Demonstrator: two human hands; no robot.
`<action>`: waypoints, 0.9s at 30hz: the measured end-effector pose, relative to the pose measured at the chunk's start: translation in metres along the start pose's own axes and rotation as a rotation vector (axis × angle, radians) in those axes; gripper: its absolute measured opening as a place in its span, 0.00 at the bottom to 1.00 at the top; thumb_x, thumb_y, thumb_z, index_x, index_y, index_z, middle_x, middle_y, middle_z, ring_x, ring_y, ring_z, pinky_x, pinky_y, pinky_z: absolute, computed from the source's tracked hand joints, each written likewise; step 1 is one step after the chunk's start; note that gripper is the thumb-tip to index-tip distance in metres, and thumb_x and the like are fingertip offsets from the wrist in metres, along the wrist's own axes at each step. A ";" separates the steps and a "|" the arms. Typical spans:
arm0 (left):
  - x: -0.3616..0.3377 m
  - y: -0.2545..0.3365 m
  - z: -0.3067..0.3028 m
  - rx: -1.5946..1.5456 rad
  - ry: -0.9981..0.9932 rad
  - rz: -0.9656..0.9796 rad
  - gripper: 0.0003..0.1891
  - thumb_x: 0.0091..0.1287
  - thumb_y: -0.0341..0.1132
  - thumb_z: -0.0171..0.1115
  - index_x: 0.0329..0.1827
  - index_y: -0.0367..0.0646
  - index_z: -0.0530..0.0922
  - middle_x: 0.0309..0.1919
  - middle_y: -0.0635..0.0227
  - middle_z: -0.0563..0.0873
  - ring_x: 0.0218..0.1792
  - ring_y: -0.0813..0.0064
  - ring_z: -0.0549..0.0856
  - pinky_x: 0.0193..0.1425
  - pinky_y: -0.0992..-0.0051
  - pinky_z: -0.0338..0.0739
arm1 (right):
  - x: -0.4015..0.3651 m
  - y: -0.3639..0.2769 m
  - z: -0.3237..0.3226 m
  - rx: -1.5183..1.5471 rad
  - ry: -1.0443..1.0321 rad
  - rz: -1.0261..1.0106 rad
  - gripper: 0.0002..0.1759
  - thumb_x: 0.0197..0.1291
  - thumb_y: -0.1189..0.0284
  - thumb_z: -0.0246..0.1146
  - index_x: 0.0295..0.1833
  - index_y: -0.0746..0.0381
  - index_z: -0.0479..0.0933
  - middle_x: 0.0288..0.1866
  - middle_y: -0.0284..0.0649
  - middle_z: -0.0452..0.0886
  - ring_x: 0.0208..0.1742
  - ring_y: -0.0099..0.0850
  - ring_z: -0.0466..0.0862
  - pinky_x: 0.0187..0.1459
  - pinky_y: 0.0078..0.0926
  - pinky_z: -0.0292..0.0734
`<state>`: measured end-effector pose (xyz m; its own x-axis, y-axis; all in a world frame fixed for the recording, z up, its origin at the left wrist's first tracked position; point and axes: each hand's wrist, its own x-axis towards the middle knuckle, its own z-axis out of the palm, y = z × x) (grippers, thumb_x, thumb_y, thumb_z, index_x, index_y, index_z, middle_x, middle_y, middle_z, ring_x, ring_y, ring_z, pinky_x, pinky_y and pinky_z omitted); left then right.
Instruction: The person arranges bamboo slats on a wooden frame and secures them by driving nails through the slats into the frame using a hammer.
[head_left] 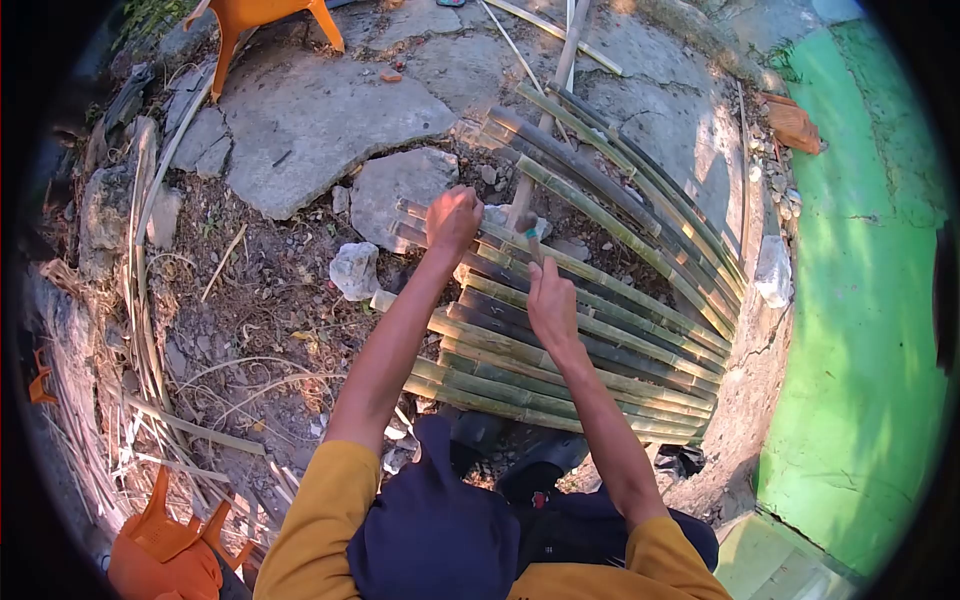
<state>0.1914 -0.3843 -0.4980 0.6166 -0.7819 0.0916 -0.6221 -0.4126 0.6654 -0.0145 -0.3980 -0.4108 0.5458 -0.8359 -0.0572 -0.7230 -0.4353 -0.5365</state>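
Observation:
My left hand [453, 218] is closed near the far left end of the row, apparently around a bamboo strip [411, 208] whose tip sticks out past the fist. In my right hand [552, 300] is the handle of a hammer [531, 232]. Its head is over the bamboo, close to a long wooden pole [522, 197] that runs crosswise beneath the strips. Many split bamboo lengths [570, 385] lie side by side in front of me, fanned out and converging at the right. My left fingers hide what lies directly under them.
Broken concrete slabs [320, 130] and a white rock [354, 271] lie beyond and left of the bamboo. Thin bamboo slivers [140, 290] are heaped at the left. Orange plastic chairs [250, 15] stand at the far left and near left. Green-painted floor [850, 330] borders the right.

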 end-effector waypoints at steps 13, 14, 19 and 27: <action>-0.004 -0.001 0.001 -0.028 0.034 0.032 0.11 0.66 0.38 0.68 0.32 0.40 0.82 0.35 0.57 0.87 0.39 0.47 0.88 0.44 0.52 0.82 | -0.001 -0.006 -0.006 -0.005 -0.070 0.022 0.14 0.82 0.65 0.52 0.46 0.66 0.71 0.23 0.60 0.79 0.29 0.65 0.82 0.29 0.63 0.69; -0.004 0.001 -0.002 -0.019 0.007 0.003 0.09 0.65 0.38 0.69 0.34 0.41 0.82 0.39 0.57 0.88 0.41 0.46 0.88 0.44 0.50 0.84 | 0.001 -0.017 -0.016 0.074 0.006 0.010 0.15 0.82 0.65 0.52 0.46 0.66 0.71 0.23 0.59 0.78 0.28 0.64 0.82 0.28 0.61 0.68; -0.004 -0.001 0.000 -0.006 0.009 0.017 0.09 0.65 0.38 0.69 0.34 0.42 0.83 0.39 0.57 0.88 0.41 0.47 0.88 0.44 0.50 0.84 | 0.007 -0.054 -0.055 0.323 0.139 -0.005 0.14 0.83 0.66 0.52 0.46 0.67 0.71 0.20 0.56 0.76 0.22 0.58 0.79 0.24 0.50 0.63; -0.001 0.002 -0.003 -0.041 0.041 0.030 0.10 0.66 0.37 0.68 0.32 0.40 0.82 0.35 0.57 0.87 0.38 0.48 0.87 0.42 0.52 0.82 | -0.005 0.011 0.001 0.033 -0.131 0.020 0.17 0.81 0.63 0.53 0.49 0.69 0.74 0.31 0.64 0.82 0.34 0.66 0.84 0.34 0.66 0.67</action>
<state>0.1902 -0.3830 -0.4946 0.6182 -0.7731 0.1417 -0.6204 -0.3693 0.6919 -0.0243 -0.3982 -0.4170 0.5841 -0.7923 -0.1764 -0.7208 -0.4063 -0.5617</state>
